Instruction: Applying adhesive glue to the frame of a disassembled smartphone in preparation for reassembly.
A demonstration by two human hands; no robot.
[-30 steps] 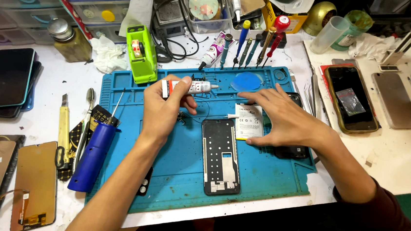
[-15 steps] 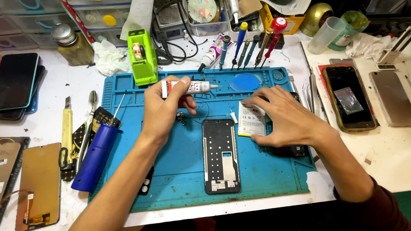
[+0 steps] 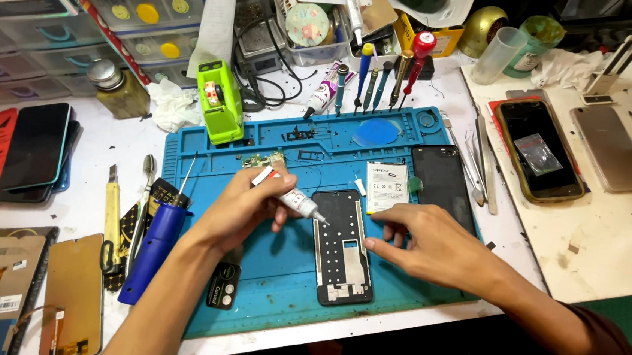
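Blue mat (image 3: 270, 286) on messy desk. We see left hand (image 3: 242, 209) squeezing glue tube (image 3: 293, 198); right hand (image 3: 423, 246) flat, fingers spread, beside phone frame (image 3: 342, 247).

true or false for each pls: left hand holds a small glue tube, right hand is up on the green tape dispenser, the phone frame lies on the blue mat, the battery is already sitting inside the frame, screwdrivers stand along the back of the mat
1. The left hand holds a small glue tube. True.
2. The right hand rests on the green tape dispenser. False: it lies by the right edge of the phone frame, far from the dispenser.
3. The phone frame lies on the blue mat. True.
4. The battery sits inside the frame. False: it lies on the mat beyond the frame.
5. Screwdrivers stand along the mat's back edge. True.
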